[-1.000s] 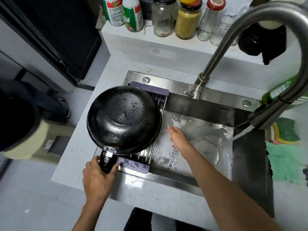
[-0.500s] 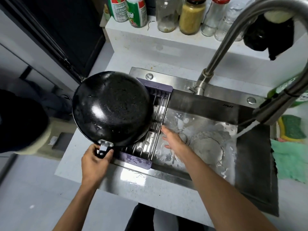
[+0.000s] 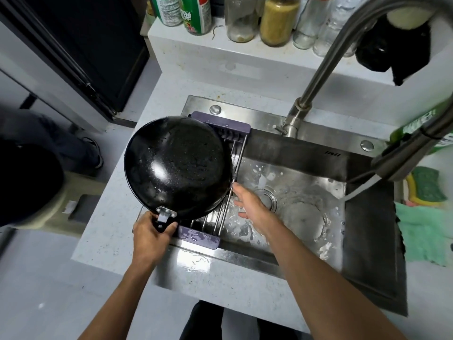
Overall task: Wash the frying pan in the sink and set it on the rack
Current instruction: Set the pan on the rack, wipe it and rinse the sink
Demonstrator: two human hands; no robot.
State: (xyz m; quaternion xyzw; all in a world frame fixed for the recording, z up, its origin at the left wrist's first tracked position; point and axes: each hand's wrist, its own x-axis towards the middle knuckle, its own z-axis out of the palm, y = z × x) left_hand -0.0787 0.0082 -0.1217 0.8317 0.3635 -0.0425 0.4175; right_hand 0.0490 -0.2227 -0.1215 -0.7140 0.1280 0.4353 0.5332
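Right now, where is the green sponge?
In the head view the green sponge lies on the counter at the far right, beside the sink, above the green cloth.

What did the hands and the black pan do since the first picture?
The left hand kept its grip on the handle and swung the upside-down frying pan leftward over the rack, so more rack bars show. The right hand slid from the sink floor to the rack's edge bar, open. The faucet water keeps running; jars and sponges stayed put.

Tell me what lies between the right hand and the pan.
Head view: only the rack's outer metal bars; the right hand reaches them beside the pan.
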